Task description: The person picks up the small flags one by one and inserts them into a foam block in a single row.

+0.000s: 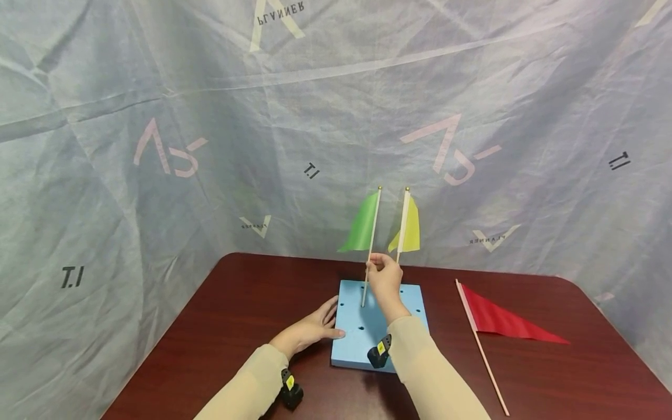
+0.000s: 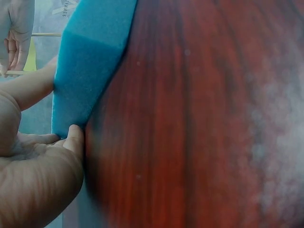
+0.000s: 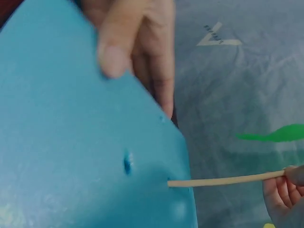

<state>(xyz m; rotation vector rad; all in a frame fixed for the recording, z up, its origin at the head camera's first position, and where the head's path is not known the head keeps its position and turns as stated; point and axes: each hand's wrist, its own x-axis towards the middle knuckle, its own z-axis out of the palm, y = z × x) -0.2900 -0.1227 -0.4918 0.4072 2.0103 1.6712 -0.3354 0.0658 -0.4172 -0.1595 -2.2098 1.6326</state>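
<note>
Above the blue board (image 1: 362, 347), the right grip (image 1: 386, 283) pinches the green flag's stick (image 1: 364, 291), the left grip (image 1: 310, 329) spread against the board.

right fingers (image 1: 380, 257) in a pinch

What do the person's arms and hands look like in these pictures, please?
The person wears long, plain cream sleeves, with a small black device bearing a yellow marking at each wrist. The left hand and right hand are bare, without gloves.
</note>
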